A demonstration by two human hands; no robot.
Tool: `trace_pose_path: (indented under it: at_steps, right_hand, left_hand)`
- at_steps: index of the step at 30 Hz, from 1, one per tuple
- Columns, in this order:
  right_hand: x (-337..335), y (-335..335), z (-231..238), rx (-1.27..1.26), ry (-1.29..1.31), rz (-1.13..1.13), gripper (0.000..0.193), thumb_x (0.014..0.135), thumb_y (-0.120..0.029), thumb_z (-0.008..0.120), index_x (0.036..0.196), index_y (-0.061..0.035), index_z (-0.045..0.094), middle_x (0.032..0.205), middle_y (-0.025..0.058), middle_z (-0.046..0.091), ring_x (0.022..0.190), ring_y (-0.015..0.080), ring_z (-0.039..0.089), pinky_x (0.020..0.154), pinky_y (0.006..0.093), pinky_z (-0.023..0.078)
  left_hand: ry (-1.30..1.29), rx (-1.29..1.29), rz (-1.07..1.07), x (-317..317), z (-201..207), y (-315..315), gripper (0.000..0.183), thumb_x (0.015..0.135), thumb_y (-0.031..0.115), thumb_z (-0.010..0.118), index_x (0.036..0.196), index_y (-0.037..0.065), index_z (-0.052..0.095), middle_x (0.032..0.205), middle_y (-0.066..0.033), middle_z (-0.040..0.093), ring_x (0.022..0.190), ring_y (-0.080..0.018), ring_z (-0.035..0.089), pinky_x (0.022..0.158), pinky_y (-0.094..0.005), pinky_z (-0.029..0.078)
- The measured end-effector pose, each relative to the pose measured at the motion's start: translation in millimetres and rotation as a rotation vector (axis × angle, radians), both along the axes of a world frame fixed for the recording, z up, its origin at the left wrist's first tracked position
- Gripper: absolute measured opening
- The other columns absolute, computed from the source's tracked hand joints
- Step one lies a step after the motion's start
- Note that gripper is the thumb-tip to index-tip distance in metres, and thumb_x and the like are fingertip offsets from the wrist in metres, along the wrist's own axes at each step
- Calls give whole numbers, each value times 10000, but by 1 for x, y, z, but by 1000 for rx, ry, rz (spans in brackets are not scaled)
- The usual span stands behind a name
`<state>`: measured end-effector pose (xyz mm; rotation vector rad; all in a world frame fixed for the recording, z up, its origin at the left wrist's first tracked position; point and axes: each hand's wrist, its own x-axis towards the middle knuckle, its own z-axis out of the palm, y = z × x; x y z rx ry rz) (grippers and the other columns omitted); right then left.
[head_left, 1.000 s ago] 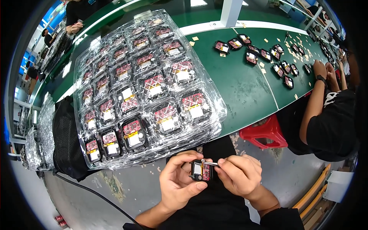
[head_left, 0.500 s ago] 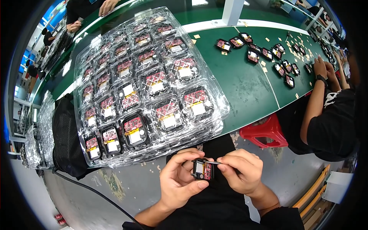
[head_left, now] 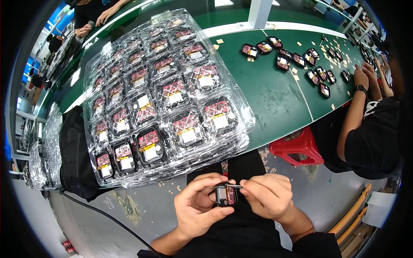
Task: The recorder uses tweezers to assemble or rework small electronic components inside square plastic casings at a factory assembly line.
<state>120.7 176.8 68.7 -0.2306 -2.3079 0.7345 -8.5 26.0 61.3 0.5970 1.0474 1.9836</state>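
Above my lap, my left hand (head_left: pixel 192 210) grips a small black device housing (head_left: pixel 221 196) between thumb and fingers. The housing is tilted, and its red circuit board (head_left: pixel 231 196) faces my right side. Pinched in my right hand (head_left: pixel 270 197) is a thin metal tool like tweezers (head_left: pixel 235 186). Its tip lies at the upper edge of the housing; whether it touches a part there is too small to tell. Just beyond my hands, a stack of clear plastic trays (head_left: pixel 244 115) holds rows of similar housings with red boards and pale blocks.
The green table (head_left: pixel 275 103) bears several loose housings (head_left: pixel 283 63) and scattered pale paper bits at the right. A co-worker's arm (head_left: pixel 353 105) rests at that side, above a red stool (head_left: pixel 297 146). A black mesh bag (head_left: pixel 76 155) and a black cable (head_left: pixel 107 213) are at the left.
My hands have shifted slightly left, and the housing has turned so its board shows narrower. The tool now lies more level across the housing's upper edge.
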Motion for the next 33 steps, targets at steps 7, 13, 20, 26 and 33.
trace_pose_path:
  at_steps: [7, 13, 20, 26, 33]
  right_hand:
    - [10, 7, 0, -239, 79, -85, 170, 828, -82, 810, 943, 0, 715, 813, 113, 702, 621, 224, 668, 545, 303, 530]
    - [11, -1, -4, -261, 65, -78, 162, 813, -73, 813, 917, 0, 714, 820, 111, 711, 642, 232, 678, 569, 297, 538]
    - [14, 1, -5, -303, 54, -83, 161, 812, -72, 813, 919, -1, 715, 822, 114, 714, 638, 235, 676, 566, 299, 538]
    - [15, 13, -7, -321, 15, -155, 171, 808, -64, 813, 927, 6, 712, 824, 124, 711, 637, 244, 668, 573, 309, 532]
    - [-24, 94, 5, 108, 51, -589, 148, 943, -11, 658, 1086, 22, 675, 1001, 169, 636, 757, 309, 652, 663, 371, 528]
  left_hand:
    - [1030, -52, 305, -26, 57, -8, 708, 705, 86, 933, 1238, 115, 468, 1214, -182, 499, 1064, -341, 653, 932, -457, 584]
    - [1505, -292, 636, -54, 87, 31, 360, 640, 76, 933, 854, 55, 645, 996, -115, 652, 937, -268, 655, 830, -387, 567]
    - [1638, -451, 569, -69, 96, 41, 330, 631, 57, 888, 925, 20, 745, 939, -80, 687, 833, -242, 645, 785, -364, 516]
    - [1704, -626, 405, -62, 96, 44, 376, 721, 220, 852, 1030, 30, 751, 1064, -75, 700, 1078, -316, 589, 920, -429, 484]
    - [1822, -664, 414, -55, 92, 31, 378, 763, 97, 807, 1128, 37, 730, 1258, -130, 659, 1225, -398, 556, 1053, -528, 424]
